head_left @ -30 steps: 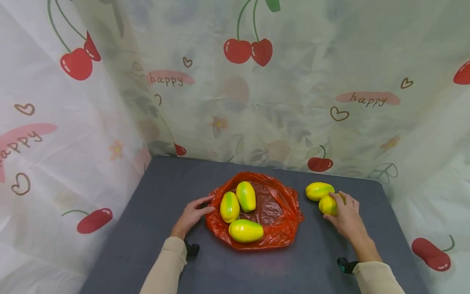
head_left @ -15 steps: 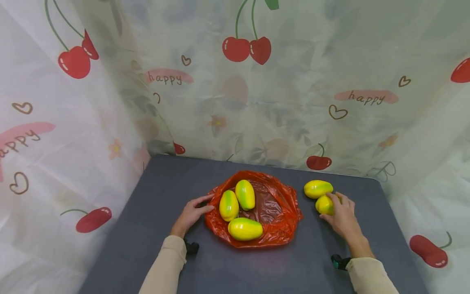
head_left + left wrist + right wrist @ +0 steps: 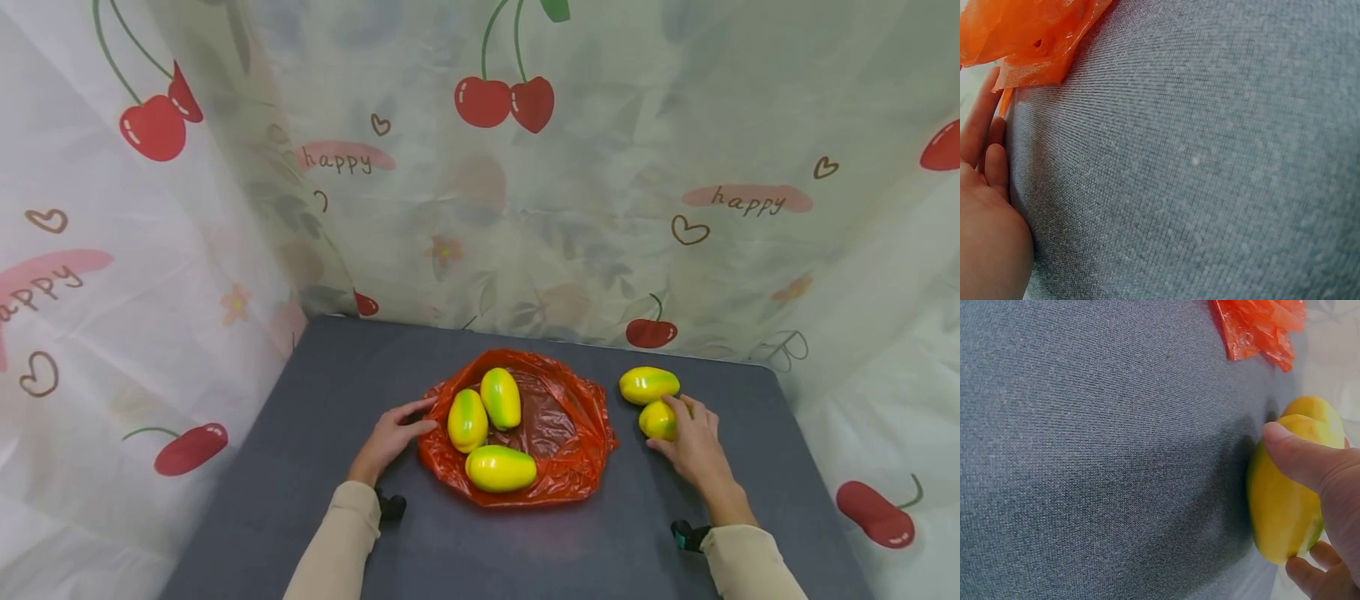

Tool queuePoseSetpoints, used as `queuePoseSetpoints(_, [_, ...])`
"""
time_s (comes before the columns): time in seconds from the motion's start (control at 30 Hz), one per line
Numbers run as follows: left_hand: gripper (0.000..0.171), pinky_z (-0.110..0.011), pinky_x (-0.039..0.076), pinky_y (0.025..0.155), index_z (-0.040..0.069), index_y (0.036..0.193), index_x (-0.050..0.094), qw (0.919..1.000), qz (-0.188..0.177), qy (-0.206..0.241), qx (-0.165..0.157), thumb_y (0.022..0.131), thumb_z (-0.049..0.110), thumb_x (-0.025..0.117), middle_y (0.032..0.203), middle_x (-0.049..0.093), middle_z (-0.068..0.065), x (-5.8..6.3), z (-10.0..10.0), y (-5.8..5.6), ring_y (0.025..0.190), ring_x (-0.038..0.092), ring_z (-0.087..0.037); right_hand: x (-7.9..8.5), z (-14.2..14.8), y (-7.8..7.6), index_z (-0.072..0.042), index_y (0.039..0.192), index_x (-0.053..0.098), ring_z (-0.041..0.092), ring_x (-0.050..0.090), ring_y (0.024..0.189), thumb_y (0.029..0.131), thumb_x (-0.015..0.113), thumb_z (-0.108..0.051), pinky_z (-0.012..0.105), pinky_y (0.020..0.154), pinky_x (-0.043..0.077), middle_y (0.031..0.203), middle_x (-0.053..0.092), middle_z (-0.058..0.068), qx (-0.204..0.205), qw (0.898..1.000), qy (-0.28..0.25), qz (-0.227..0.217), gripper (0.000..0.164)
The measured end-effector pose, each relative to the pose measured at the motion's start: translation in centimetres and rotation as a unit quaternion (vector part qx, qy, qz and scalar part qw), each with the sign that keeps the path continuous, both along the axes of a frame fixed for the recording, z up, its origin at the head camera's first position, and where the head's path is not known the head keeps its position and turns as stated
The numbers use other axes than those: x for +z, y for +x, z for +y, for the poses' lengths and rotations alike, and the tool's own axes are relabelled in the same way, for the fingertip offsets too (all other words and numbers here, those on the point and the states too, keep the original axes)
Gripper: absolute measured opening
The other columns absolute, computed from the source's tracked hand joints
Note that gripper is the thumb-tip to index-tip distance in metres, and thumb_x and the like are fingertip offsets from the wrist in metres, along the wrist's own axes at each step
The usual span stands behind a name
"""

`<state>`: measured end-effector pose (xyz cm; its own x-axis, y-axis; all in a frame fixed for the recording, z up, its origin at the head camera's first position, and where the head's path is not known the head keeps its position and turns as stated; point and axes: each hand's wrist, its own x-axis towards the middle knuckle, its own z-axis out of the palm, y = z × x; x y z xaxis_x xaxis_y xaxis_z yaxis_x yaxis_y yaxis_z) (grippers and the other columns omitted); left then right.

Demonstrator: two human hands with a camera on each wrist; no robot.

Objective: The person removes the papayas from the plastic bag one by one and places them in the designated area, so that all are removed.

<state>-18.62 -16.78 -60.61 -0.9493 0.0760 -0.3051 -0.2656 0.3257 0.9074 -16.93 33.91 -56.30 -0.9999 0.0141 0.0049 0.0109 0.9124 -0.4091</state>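
Note:
A red plastic bag (image 3: 570, 467) lies spread on the table, its mouth facing up. Inside it rest a papaya (image 3: 501, 468) lying sideways at the front and two more papayas, one (image 3: 468, 421) at the left and one (image 3: 501, 398) behind. My left hand (image 3: 387, 442) touches the bag's left rim with fairly straight fingers. To the right of the bag, my right hand (image 3: 697, 446) grips a yellow papaya (image 3: 1285, 500), thumb on one side and fingers on the other. Another papaya (image 3: 648, 385) lies just behind that one.
The dark grey table (image 3: 555, 558) has its back edge close to a printed curtain (image 3: 525, 233), with more curtain at both sides. Black wrist cameras sit at the left wrist (image 3: 392, 506) and right wrist (image 3: 690, 536).
My right hand has shifted a little to the left with the papaya in its grip. The left hand, the bag and the papayas inside have stayed in place.

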Motion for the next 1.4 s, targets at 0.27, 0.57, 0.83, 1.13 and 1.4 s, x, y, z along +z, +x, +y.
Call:
queuePoseSetpoints(0.27, [0.05, -0.063, 0.024, 0.125, 0.037, 0.137, 0.065, 1.0, 0.004, 0.002, -0.002, 0.089, 0.046, 0.076, 0.158, 0.049, -0.003, 0.03, 0.02, 0.03, 0.151, 0.037, -0.033, -0.06, 0.01, 0.01, 0.0, 0.15, 0.038, 0.057, 0.023, 0.135, 0.087, 0.082, -0.021, 0.075, 0.106, 0.034, 0.153, 0.027, 0.037, 0.0, 1.0, 0.005, -0.006, 0.079])
queuePoseSetpoints(0.57, [0.05, -0.063, 0.024, 0.125, 0.036, 0.137, 0.065, 1.0, 0.005, -0.004, -0.002, 0.089, 0.046, 0.076, 0.158, 0.049, -0.004, 0.25, 0.01, 0.18, 0.151, 0.038, -0.033, 0.39, -0.1, 0.05, -0.002, 0.15, 0.037, 0.059, 0.021, 0.136, 0.085, 0.084, -0.024, 0.076, 0.107, 0.032, 0.154, 0.024, 0.037, 0.006, 1.0, -0.001, -0.019, 0.083])
queuePoseSetpoints(0.83, [0.05, -0.061, 0.024, 0.125, 0.036, 0.137, 0.065, 1.0, 0.0, 0.004, 0.0, 0.089, 0.044, 0.076, 0.158, 0.049, -0.003, 0.09, 0.05, 0.07, 0.151, 0.038, -0.032, 0.51, -0.12, 0.0, -0.002, 0.15, 0.038, 0.058, 0.022, 0.134, 0.083, 0.086, -0.028, 0.076, 0.104, 0.033, 0.154, 0.024, 0.036, 0.005, 1.0, -0.005, -0.02, 0.086])
queuePoseSetpoints(1.13, [0.05, -0.063, 0.024, 0.125, 0.036, 0.137, 0.065, 1.0, -0.002, -0.002, -0.001, 0.089, 0.047, 0.076, 0.159, 0.047, -0.004, 0.1, -0.07, 0.05, 0.151, 0.037, -0.034, 0.7, -0.01, -0.02, -0.002, 0.153, 0.035, 0.06, 0.02, 0.136, 0.084, 0.084, -0.033, 0.078, 0.105, 0.031, 0.157, 0.021, 0.038, 0.004, 0.999, -0.003, -0.032, 0.09])
queuePoseSetpoints(1.4, [0.049, -0.062, 0.024, 0.125, 0.037, 0.136, 0.066, 1.0, 0.003, 0.007, -0.005, 0.089, 0.045, 0.077, 0.158, 0.049, -0.002, -0.04, -0.11, 0.03, 0.151, 0.037, -0.032, 0.78, -0.01, -0.27, -0.001, 0.154, 0.033, 0.06, 0.018, 0.137, 0.085, 0.083, -0.034, 0.078, 0.106, 0.03, 0.158, 0.019, 0.037, -0.002, 0.999, -0.001, -0.04, 0.092])
